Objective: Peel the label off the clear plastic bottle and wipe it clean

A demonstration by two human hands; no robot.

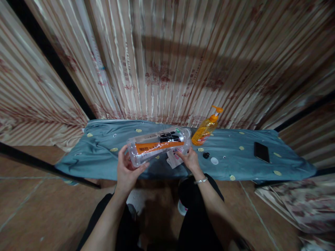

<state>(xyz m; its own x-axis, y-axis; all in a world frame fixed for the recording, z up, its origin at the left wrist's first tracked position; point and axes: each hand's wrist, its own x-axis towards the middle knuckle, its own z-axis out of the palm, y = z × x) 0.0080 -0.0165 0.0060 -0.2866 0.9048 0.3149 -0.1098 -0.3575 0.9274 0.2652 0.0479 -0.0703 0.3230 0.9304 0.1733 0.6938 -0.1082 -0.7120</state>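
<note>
A large clear plastic bottle point(146, 148) with an orange, black and silver label lies nearly sideways in front of me, above the blue cloth. My left hand point(127, 170) wraps round its base, with the thumb along the lower side. At the neck end, my right hand point(190, 159) closes on the bottle; some of its fingers are hidden behind the plastic. Just beside the right thumb is a small white and pink cloth or wipe point(175, 158), partly covered by the bottle. I cannot tell whether the thumb presses on it.
An orange pump bottle point(203, 132) stands behind my right hand. Nearby lie a small black cap point(206, 155) and a white round lid point(214, 161). A dark flat phone-like object point(261, 152) rests farther right on the blue patterned cloth point(240, 167). Striped curtains point(162, 76) hang behind.
</note>
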